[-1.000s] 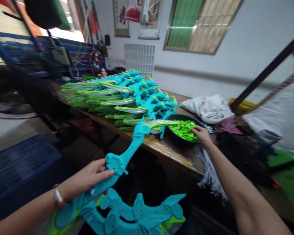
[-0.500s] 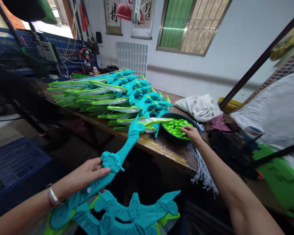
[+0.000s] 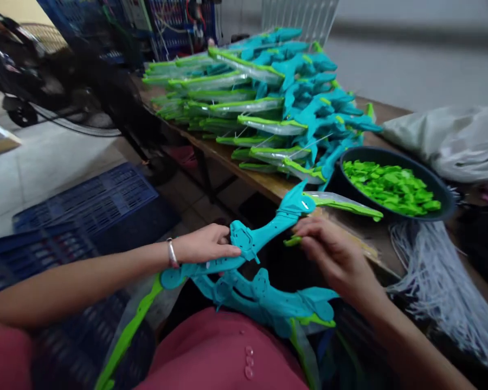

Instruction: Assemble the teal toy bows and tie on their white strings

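My left hand (image 3: 206, 244) is wrapped round the middle of a teal toy bow (image 3: 274, 227) with lime-green limbs, holding it tilted in front of me. My right hand (image 3: 333, 249) pinches a small green plastic piece (image 3: 293, 241), apart from the bow and just below its upper right end. A second teal toy bow (image 3: 264, 303) lies beneath the held one, close to my lap. On the table's near edge, a dark basin (image 3: 447, 203) holds many loose green pieces (image 3: 390, 184) of similar colour.
A large heap of teal and green toy bows (image 3: 268, 103) covers the wooden table (image 3: 276, 187). White cords (image 3: 431, 287) hang over the table edge at right, near a white sack (image 3: 463, 141). Blue plastic crates (image 3: 93, 200) lie on the floor at left.
My right hand has left the basin and come back toward the bow with a green piece. The view has turned down and left. My left hand keeps its hold on the bow.
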Tool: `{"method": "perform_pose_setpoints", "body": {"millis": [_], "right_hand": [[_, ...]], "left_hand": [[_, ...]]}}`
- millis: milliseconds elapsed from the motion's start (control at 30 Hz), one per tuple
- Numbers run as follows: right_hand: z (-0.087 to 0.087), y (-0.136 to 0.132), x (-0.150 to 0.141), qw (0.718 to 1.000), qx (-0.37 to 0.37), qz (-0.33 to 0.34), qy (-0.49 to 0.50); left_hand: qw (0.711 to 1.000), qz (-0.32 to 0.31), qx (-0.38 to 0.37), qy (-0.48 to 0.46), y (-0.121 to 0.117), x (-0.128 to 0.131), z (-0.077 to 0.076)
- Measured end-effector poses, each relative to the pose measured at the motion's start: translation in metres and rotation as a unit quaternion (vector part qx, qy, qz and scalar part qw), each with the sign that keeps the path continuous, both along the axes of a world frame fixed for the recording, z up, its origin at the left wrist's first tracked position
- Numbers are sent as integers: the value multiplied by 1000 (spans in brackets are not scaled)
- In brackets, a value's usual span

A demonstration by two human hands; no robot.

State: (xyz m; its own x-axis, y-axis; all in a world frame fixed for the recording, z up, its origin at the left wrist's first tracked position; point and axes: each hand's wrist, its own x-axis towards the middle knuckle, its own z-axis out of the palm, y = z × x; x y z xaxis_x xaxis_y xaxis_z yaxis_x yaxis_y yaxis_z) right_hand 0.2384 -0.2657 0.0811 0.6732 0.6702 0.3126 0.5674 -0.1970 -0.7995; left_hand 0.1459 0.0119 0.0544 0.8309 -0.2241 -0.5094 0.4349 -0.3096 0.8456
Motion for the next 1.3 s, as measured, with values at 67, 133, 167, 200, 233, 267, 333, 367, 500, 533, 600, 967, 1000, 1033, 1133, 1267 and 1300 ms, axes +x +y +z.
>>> {"method": "perform_pose_setpoints", "body": {"millis": [67, 133, 167, 200, 233, 267, 333, 367, 500, 533, 600, 967, 1000, 1033, 1133, 1267, 1300], "right_hand": [[0, 24, -24, 996, -2, 84, 5], [-4, 40, -34, 992, -16, 126, 19], [-7, 44, -36, 990, -24, 137, 22], [-11, 48, -36, 989, -32, 141, 19], [-16, 49, -36, 989, -42, 142, 14], [-20, 50, -35, 989, -52, 140, 8], [-28, 50, -34, 988, -75, 137, -4], [-30, 50, -34, 987, -83, 134, -8], [-35, 53, -33, 987, -99, 125, -13], [-34, 54, -33, 987, -102, 124, -13], [-33, 56, -33, 986, -109, 126, -14], [-37, 57, -52, 989, -108, 82, -53], [-38, 57, -53, 990, -105, 82, -52], [-39, 56, -54, 989, -107, 86, -49], [-40, 55, -55, 984, -131, 112, -34], [-40, 54, -54, 982, -143, 123, -30], [-40, 53, -54, 982, -144, 121, -32]], "left_hand": [[998, -43, 42, -16, -7, -4, -4], [991, -80, 107, -33, -13, -8, -6], [985, -96, 137, -39, -15, -9, -5], [980, -110, 160, -40, -17, -9, -5], [976, -121, 174, -38, -18, -9, -4], [974, -131, 183, -33, -19, -9, -3], [971, -148, 184, -21, -20, -7, -2], [971, -152, 183, -15, -20, -7, -1], [968, -155, 196, -6, -18, -5, 2], [966, -156, 204, -6, -18, -5, 3], [963, -165, 212, -10, -17, -5, 3], [965, -153, 203, -68, -15, -15, 1], [963, -155, 207, -76, -16, -18, 0], [960, -158, 215, -85, -16, -20, 0], [950, -170, 237, -111, -16, -25, -2], [947, -181, 238, -116, -15, -27, -3], [947, -181, 237, -120, -15, -27, -2]]}}
